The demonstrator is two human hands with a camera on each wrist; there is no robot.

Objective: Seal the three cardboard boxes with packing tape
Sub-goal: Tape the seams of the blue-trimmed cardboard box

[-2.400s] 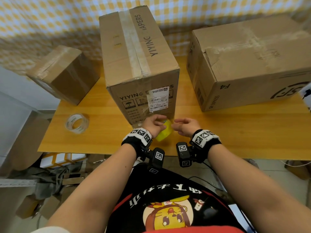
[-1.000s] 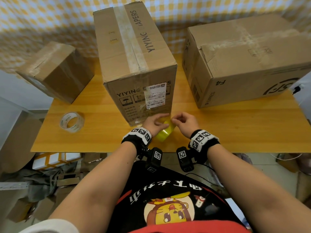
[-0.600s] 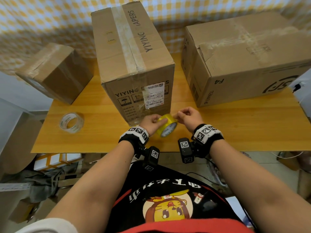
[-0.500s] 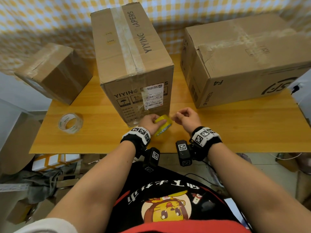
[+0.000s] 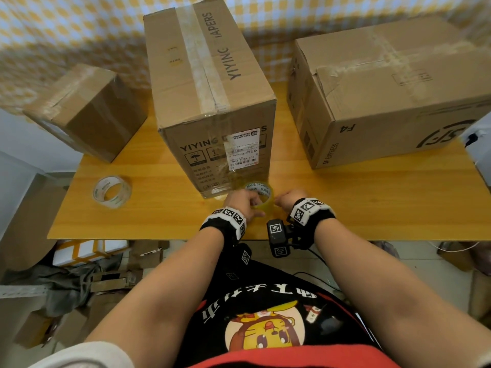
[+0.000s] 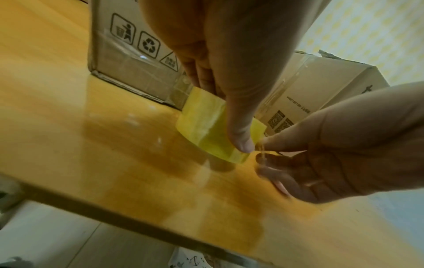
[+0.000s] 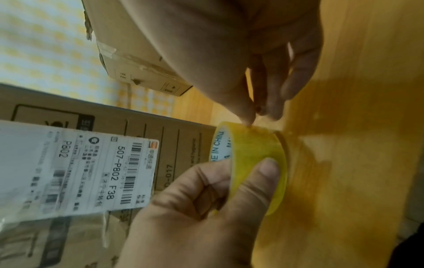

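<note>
Three cardboard boxes stand on the wooden table [image 5: 372,203]: a small one [image 5: 85,112] at the left, a tall one [image 5: 210,102] in the middle with tape along its top seam, and a wide one [image 5: 385,88] at the right with a torn flap. Just before the tall box, my left hand [image 5: 252,205] grips a yellow tape roll [image 5: 261,193], thumb on its outer face [image 7: 254,156]. My right hand [image 5: 279,201] pinches at the roll's edge with thumb and fingertips [image 6: 263,145]. Whether a loose tape end is lifted is too small to tell.
A clear tape roll [image 5: 111,191] lies on the table at the left front. The table's front edge [image 5: 159,238] runs just below my wrists. Cartons and clutter [image 5: 87,251] sit on the floor under the left side. A checked cloth [image 5: 66,27] hangs behind the boxes.
The yellow roll has turned in my left hand, so its printed core now faces up. Both hands stayed in front of the tall box, the right fingers still working at the roll's edge.
</note>
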